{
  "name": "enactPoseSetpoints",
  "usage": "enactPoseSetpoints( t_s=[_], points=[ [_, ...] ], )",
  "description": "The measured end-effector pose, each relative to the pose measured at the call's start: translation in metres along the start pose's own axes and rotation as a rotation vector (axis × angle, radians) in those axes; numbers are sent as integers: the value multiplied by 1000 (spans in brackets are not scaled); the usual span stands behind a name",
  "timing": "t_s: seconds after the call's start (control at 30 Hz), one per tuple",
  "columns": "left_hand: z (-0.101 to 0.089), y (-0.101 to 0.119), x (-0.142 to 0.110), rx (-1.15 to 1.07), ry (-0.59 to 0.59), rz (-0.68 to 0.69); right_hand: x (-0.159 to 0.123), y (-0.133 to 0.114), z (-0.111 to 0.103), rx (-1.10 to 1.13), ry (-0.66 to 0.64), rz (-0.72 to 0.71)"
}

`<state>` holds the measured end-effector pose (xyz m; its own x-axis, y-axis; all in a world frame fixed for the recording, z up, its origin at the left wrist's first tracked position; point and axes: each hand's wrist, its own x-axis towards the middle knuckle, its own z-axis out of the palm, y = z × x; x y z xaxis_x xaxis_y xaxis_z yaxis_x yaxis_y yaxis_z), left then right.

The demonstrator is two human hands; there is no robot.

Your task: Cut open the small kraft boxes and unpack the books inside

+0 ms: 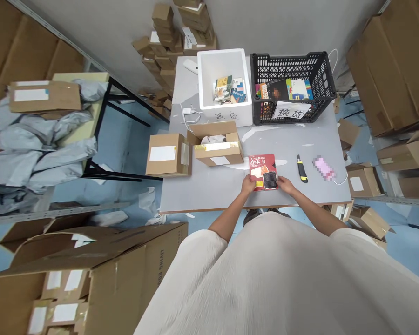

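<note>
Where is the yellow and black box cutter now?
In the head view, the box cutter lies on the grey table, right of the red book and just left of a blurred pink object.

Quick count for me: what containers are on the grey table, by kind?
Closed cardboard box: 1
Open cardboard box: 1
White foam box: 1
Black plastic crate: 1
Total: 4

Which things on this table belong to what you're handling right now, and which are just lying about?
In hand: left hand and right hand, both holding a red book.

Lying about: yellow-black utility knife, open cardboard box, closed carton, white foam box, black plastic crate.
</note>
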<state>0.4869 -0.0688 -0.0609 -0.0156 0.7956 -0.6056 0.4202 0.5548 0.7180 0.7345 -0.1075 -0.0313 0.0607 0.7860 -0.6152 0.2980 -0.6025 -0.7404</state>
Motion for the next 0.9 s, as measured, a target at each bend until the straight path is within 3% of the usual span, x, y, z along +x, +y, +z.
enactPoseSetpoints(
  t_s=[0.1,0.37,0.7,0.9],
  points=[
    [1,-2,-3,-10,-14,-95,0,0,5,52,13,34],
    [2,0,4,-99,-1,-185,3,-1,5,74,41,124],
    [25,-13,-22,-328,-186,-44,1,12,-16,57,93,200],
    [31,8,-32,-589,-231,-85,5,17,-23,143,181,234]
  ],
)
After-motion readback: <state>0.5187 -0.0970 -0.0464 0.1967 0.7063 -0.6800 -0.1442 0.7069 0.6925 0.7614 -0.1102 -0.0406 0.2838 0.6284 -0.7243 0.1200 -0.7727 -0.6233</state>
